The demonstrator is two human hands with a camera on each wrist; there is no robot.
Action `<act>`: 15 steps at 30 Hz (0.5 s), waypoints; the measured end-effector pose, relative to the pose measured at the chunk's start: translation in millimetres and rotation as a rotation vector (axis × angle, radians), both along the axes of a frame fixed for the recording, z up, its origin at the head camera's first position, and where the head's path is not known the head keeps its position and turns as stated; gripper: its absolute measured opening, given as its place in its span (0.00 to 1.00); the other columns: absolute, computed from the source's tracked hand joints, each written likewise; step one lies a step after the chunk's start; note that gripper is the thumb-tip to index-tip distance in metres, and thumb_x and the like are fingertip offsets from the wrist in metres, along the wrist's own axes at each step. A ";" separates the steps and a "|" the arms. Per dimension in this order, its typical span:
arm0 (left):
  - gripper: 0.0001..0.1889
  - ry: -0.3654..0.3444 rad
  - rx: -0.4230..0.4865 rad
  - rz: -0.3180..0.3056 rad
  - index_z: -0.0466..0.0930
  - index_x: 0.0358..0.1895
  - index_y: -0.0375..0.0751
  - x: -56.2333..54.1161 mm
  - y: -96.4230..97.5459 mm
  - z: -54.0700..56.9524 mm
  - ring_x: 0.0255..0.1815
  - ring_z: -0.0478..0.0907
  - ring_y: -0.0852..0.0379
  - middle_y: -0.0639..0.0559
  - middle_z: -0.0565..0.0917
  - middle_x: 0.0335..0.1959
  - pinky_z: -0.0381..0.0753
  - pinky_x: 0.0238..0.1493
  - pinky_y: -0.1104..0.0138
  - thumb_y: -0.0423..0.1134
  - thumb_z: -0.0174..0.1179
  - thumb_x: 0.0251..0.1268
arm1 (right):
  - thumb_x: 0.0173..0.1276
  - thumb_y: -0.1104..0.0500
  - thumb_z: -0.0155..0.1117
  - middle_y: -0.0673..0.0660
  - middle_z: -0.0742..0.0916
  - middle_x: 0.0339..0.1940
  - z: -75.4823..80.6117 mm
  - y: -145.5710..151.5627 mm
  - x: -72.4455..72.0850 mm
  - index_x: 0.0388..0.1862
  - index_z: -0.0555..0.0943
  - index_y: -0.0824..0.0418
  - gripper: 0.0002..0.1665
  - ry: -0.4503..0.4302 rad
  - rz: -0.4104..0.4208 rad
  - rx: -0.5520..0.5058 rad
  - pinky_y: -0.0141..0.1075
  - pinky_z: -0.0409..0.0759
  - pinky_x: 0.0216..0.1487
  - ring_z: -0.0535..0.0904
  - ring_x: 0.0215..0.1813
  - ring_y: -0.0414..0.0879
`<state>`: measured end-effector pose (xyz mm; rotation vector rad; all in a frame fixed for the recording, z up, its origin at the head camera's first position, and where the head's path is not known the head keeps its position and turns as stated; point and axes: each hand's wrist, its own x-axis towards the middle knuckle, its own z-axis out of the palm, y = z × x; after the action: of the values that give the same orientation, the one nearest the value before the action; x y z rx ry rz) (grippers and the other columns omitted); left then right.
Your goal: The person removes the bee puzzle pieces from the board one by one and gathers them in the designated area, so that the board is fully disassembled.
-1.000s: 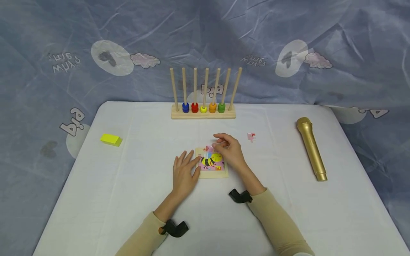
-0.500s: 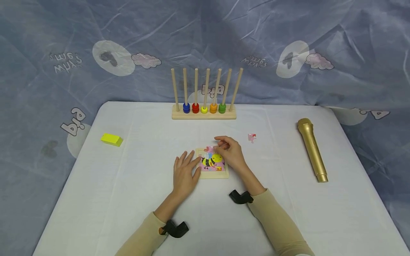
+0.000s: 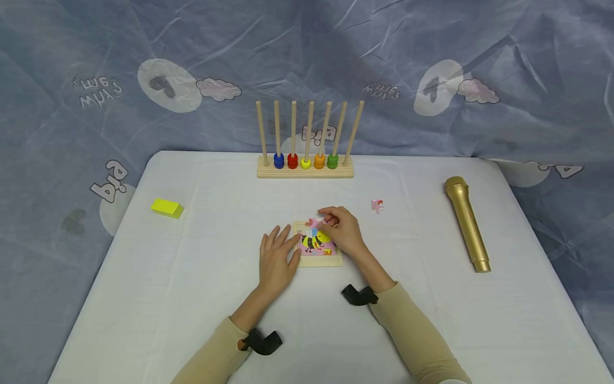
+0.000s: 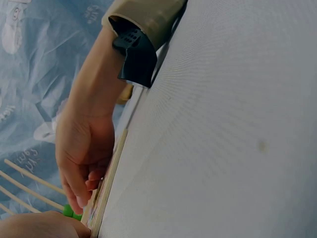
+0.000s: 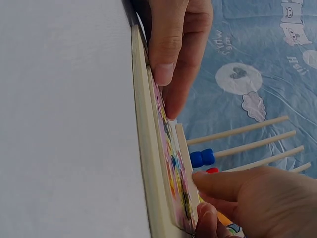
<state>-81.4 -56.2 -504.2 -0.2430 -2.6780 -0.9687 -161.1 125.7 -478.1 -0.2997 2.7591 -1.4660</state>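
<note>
Right hand: over the far right part of the bee puzzle, fingers bent, tips down at the picture; can't tell if a piece is pinched.
Left hand (image 3: pixel 277 264): fingers spread, thumb and index touching the puzzle's left side.
Bee puzzle (image 3: pixel 318 262): between both hands, flat on the white table (image 3: pixel 144 298), far right part under the right hand (image 3: pixel 344 232); pale wooden frame, yellow-and-black bee on pink.
Loose piece (image 3: pixel 377 206): pink, on the table, beyond the right hand and to its right.
Peg rack (image 3: pixel 305 173): beyond both hands, seven pegs; blue, red, yellow, orange, green beads low on the inner five.
Gold microphone (image 3: pixel 467 224): lying well right of the right hand.
Yellow block (image 3: pixel 167 208): well left of the left hand, farther out.
</note>
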 end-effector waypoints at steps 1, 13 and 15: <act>0.17 0.001 0.001 -0.001 0.84 0.55 0.41 0.0 -0.2 -0.1 0.72 0.64 0.38 0.41 0.75 0.66 0.53 0.71 0.38 0.37 0.64 0.62 | 0.58 0.65 0.72 0.57 0.80 0.33 -0.2 -0.8 0.4 0.47 0.85 0.63 0.16 0.021 0.005 0.025 0.29 0.69 0.35 0.72 0.33 0.44; 0.17 0.008 -0.012 -0.001 0.84 0.55 0.42 -0.2 -0.4 -0.8 0.72 0.64 0.38 0.40 0.75 0.66 0.53 0.71 0.38 0.37 0.63 0.63 | 0.58 0.65 0.73 0.57 0.78 0.31 0.7 -5.2 2.7 0.44 0.86 0.64 0.14 0.082 0.032 0.164 0.33 0.66 0.35 0.70 0.32 0.45; 0.17 0.007 -0.016 -0.001 0.84 0.55 0.42 -0.3 -0.1 -1.0 0.72 0.64 0.39 0.41 0.75 0.66 0.54 0.71 0.38 0.37 0.63 0.63 | 0.58 0.65 0.73 0.57 0.77 0.31 0.5 -4.6 2.8 0.43 0.85 0.63 0.13 0.086 0.031 0.158 0.33 0.66 0.35 0.70 0.32 0.45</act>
<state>-81.7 -56.3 -505.3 -0.2512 -2.6807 -0.9452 -158.4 121.1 -477.5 -0.4097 2.9014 -1.2477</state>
